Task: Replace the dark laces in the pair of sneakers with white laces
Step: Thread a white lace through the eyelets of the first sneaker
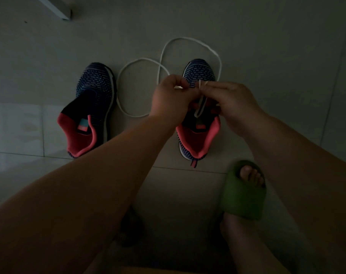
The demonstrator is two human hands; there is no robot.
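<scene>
I count two sneakers: left sneaker (93, 107) and right sneaker (198, 123). One white lace (190, 39), looped on the floor. Two hands: left hand (171, 99), right hand (235, 105). One green slipper (242, 196). No dark laces counted by me.

No legible text or labels anywhere.
</scene>
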